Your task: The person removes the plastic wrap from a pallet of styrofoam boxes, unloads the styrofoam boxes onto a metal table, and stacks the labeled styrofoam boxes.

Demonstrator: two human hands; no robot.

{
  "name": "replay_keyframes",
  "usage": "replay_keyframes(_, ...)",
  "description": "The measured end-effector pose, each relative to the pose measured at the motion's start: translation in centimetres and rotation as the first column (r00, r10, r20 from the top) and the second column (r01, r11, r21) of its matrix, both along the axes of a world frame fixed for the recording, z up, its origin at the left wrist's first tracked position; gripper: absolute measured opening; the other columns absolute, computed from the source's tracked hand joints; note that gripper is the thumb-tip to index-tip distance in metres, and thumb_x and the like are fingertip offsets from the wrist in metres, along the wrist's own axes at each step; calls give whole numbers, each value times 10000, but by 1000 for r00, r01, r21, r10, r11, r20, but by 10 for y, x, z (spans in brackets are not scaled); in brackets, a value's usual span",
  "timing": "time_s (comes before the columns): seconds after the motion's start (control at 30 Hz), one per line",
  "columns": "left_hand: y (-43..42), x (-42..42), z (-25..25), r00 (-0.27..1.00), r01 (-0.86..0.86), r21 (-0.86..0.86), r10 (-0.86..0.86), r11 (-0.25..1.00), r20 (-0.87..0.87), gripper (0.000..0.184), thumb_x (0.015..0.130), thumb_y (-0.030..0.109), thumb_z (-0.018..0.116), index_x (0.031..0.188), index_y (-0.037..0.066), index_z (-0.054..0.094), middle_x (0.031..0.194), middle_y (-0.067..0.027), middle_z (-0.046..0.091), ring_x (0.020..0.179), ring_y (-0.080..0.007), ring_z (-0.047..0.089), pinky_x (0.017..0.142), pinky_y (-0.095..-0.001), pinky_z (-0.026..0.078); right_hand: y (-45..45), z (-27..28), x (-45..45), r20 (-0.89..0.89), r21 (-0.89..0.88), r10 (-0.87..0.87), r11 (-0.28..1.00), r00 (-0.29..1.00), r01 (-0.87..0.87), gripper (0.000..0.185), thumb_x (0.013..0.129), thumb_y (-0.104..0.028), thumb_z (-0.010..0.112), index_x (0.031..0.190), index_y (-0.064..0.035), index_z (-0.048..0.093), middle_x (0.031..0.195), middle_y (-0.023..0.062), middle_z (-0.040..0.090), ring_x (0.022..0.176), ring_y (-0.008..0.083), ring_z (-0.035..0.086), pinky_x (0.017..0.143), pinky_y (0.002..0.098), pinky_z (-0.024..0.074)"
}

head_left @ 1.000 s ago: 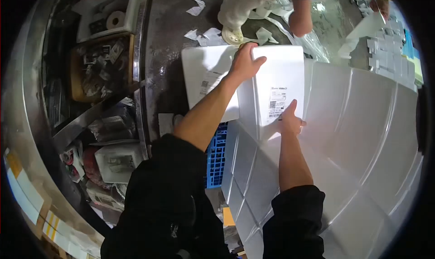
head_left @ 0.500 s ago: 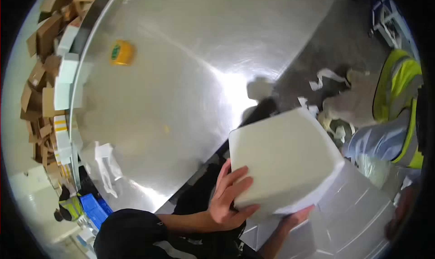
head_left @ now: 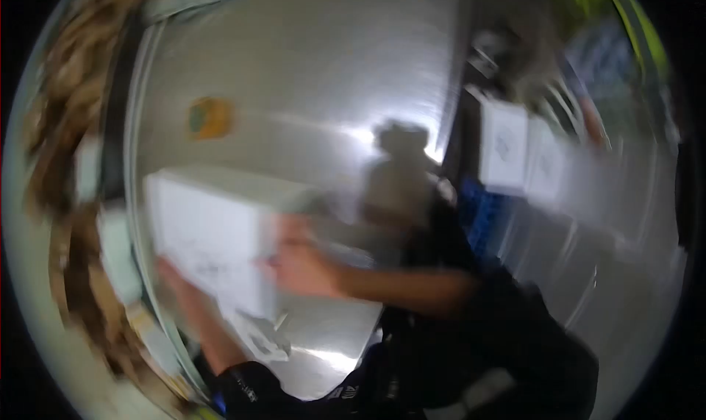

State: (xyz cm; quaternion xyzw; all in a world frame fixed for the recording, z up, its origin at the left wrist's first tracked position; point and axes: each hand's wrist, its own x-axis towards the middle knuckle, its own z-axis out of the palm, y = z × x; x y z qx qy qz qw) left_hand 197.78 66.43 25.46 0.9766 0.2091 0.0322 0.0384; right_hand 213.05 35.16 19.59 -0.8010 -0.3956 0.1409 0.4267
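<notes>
A white box (head_left: 206,236), blurred by motion, is over the metal table, with faint printing on the side facing me. My left hand (head_left: 175,274) holds its lower left edge, and part of the fingers is hidden behind it. Against the right side of the box is my right hand (head_left: 298,258), its fingers bent and smeared. Under the near edge of the box lies a crumpled white strip (head_left: 261,340).
On the metal table (head_left: 323,67) lies a yellow-orange roll (head_left: 210,118). Cardboard pieces (head_left: 81,89) line the far left. At right are white boxes (head_left: 504,146), a blue crate (head_left: 482,218) and a person in a yellow-green vest (head_left: 638,26).
The box has moved from the stack side on the right over to the left part of the metal table, both hands with it. The view has turned, and the printed side now shows.
</notes>
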Motion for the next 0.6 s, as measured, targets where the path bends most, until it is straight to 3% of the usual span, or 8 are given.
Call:
replay_keyframes(0.03,8,30,20,995,1,71,-7,998,94,486,962,280,438,1352,5,346,1358,-212,394,1245,-337,400,1025,-431,319,37,34,37,-352,617,-179,694,919,371,563,775,-177,673,1216,71,427,1108,219,516,1058,347,491,939,402,384)
replay_keyframes(0.1,7,106,77,943,-114,268,20,957,331,528,873,311,624,1225,-46,457,1226,-204,517,1110,-358,525,849,-470,511,60,37,40,-529,491,-119,765,840,417,503,733,-150,700,1139,53,483,1028,200,530,976,359,516,886,405,420)
replay_keyframes(0.13,-38,140,96,692,-263,-390,454,883,561,473,873,265,620,1185,-55,466,1044,-191,566,993,-382,568,851,-465,514,26,24,51,-525,466,-148,774,838,428,503,733,-150,700,1139,53,483,1028,200,530,976,359,516,886,405,420)
replay_keyframes(0.23,-198,150,45,516,249,-402,231,881,825,391,902,268,521,1155,-28,483,990,-153,551,890,-288,567,772,-369,503,-110,-56,61,-398,595,-605,401,689,696,298,744,-67,690,1022,-50,583,969,111,579,896,248,587,762,343,479)
replay_keyframes(0.4,-610,245,-180,964,208,-960,130,185,234,450,841,201,629,1200,-23,477,1070,-157,542,913,-207,590,803,-295,485,-451,-394,58,-239,-197,-778,-546,-580,814,298,893,-283,607,954,0,536,740,39,546,646,126,509,545,296,436)
replay_keyframes(0.47,-706,323,-299,967,252,-903,-136,348,217,676,814,201,657,1363,-25,335,1273,-242,469,1204,-347,459,996,-430,387,-528,-543,-2,-567,-649,-376,-344,-733,679,486,844,-393,661,931,68,534,893,134,601,671,221,513,637,380,438)
replay_keyframes(0.53,-758,400,-434,916,250,-648,-392,720,-82,940,725,363,749,1430,22,229,1397,-215,387,1298,-405,344,1070,-442,294,-530,-538,6,-222,-721,-751,-303,-622,623,574,886,-404,603,1180,74,482,890,120,588,712,188,564,556,370,467)
replay_keyframes(0.6,-743,453,-515,835,539,-269,-548,798,48,919,693,398,768,1409,42,314,1359,-189,457,1239,-372,444,1018,-406,373,-536,-480,50,-545,-765,-417,-107,-727,635,610,903,-412,585,1263,58,438,1099,118,588,951,254,584,744,420,496)
